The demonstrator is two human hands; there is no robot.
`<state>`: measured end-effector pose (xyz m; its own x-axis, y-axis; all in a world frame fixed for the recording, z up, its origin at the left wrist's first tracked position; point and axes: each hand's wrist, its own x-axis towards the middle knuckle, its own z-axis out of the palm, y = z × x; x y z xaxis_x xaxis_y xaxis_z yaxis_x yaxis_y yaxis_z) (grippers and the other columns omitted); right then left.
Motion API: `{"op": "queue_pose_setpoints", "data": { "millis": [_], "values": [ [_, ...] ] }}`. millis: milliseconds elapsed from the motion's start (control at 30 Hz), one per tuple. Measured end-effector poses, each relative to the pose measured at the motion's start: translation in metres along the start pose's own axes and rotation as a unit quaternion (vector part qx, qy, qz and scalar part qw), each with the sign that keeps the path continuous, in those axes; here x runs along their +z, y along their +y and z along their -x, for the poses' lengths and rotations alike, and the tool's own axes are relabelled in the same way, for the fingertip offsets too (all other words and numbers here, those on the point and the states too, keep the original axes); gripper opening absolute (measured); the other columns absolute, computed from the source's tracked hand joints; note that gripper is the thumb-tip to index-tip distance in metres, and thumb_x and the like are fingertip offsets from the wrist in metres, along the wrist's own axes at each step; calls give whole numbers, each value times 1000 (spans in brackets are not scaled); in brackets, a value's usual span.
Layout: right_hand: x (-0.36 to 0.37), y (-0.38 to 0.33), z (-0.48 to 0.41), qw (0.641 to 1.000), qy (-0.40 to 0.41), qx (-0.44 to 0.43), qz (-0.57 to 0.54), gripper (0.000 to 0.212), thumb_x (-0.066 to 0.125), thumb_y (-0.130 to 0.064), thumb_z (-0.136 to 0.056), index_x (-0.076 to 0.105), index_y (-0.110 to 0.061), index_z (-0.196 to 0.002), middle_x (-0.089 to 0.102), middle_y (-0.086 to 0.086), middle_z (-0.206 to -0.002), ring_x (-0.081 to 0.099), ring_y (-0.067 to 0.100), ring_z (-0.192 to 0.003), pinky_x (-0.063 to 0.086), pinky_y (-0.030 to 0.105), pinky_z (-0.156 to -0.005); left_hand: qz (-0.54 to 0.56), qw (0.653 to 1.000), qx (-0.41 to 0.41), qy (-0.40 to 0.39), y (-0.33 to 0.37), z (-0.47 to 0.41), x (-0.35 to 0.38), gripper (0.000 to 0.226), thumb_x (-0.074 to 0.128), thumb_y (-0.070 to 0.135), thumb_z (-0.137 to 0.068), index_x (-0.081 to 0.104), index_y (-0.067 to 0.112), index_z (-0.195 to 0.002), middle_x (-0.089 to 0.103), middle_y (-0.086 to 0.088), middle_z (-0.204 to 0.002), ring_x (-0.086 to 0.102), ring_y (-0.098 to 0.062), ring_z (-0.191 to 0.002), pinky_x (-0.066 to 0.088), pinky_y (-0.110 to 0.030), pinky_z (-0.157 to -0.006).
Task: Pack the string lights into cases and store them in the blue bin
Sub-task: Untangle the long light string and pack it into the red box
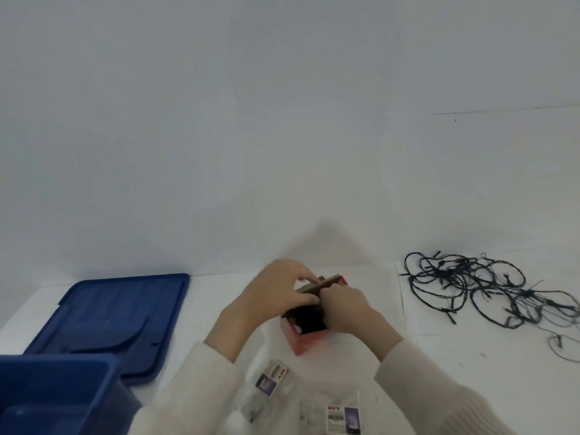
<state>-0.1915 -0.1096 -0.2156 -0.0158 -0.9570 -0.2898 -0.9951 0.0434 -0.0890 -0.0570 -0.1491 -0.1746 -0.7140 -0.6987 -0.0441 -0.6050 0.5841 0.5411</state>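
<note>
Both hands on red case (309, 339) at centre: left hand (279, 290) pinches cardboard flap (320, 285), right hand (343, 304) presses dark lights (306, 318) inside. Risk: wires spring out, flap jams. Loose string (489, 287) far right; blue bin (59, 397) near left.

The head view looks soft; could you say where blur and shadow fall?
Head view: left hand and right hand on the red case are motion-blurred; loose string lights at right look sharper; a soft shadow falls on the wall above.
</note>
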Motion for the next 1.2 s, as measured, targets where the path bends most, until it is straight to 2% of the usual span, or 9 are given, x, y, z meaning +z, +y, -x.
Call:
{"op": "queue_pose_setpoints", "data": {
  "millis": [100,300,400,467,533,667,733,967,1200],
  "values": [
    [2,-5,-11,1000,-14,11,-16,28,46,-10,-91,55,-4,-117,57,12,-123,55,30,-113,46,36,-89,-51,994,-59,-74,-1,21,-6,50,70,45,-75,60,25,-120,54,-1,-117,51,-18,-108,43,-30,-89],
    [6,-6,-20,998,-35,10,-43,23,42,-3,-91,55,0,-108,59,18,-113,59,24,-88,42,27,-70,-158,981,-86,-72,12,35,12,31,63,26,-86,64,6,-110,49,-10,-112,51,-22,-90,46,-33,-80],
    [5,-8,-19,998,-30,5,-50,22,41,-1,-91,48,-11,-72,59,15,-95,36,12,-56,28,19,-48,-233,961,-136,-52,16,28,19,22,51,5,-91,58,0,-112,51,-15,-114,56,-25,-95,45,-29,-77],
    [5,-8,-18,998,-27,-2,-60,31,40,-1,-91,38,-15,-63,61,18,-104,49,17,-64,31,22,-52,-240,955,-162,-70,22,14,23,24,48,1,-90,59,-2,-111,57,-18,-116,60,-29,-103,47,-31,-81],
    [4,-7,-15,996,-28,-13,-80,20,40,-3,-92,52,-8,-76,62,16,-104,59,25,-87,33,24,-63,-249,954,-147,-77,27,0,30,26,48,3,-90,59,-2,-113,59,-19,-117,61,-30,-106,48,-30,-83],
    [-1,6,-2,992,-65,-36,-106,22,45,-3,-88,50,-6,-67,53,10,-74,47,17,-65,32,21,-56,-238,956,-146,-92,29,-13,52,15,43,4,-94,57,-2,-90,59,-15,-98,59,-29,-89,32,-18,-51],
    [-8,16,6,989,-42,-39,-137,12,49,0,-82,55,1,-71,59,16,-78,49,21,-65,39,27,-57,-210,961,-153,-95,24,-20,57,28,34,1,-94,49,6,-71,63,-14,-90,60,-28,-83,38,-25,-59],
    [4,37,41,920,275,3,-279,27,52,-5,-86,70,-14,-105,62,2,-101,48,12,-90,37,15,-71,-130,973,-136,-130,24,-30,53,22,42,-1,-90,58,-1,-105,63,-19,-109,61,-33,-99,43,-31,-73],
    [31,33,54,927,186,52,-322,36,54,-23,-92,55,-16,-127,56,4,-118,48,11,-90,35,20,-77,-118,975,-78,-169,44,-27,14,42,41,-3,-87,56,13,-123,56,-8,-126,54,-24,-113,45,-30,-87]
  ]
}}
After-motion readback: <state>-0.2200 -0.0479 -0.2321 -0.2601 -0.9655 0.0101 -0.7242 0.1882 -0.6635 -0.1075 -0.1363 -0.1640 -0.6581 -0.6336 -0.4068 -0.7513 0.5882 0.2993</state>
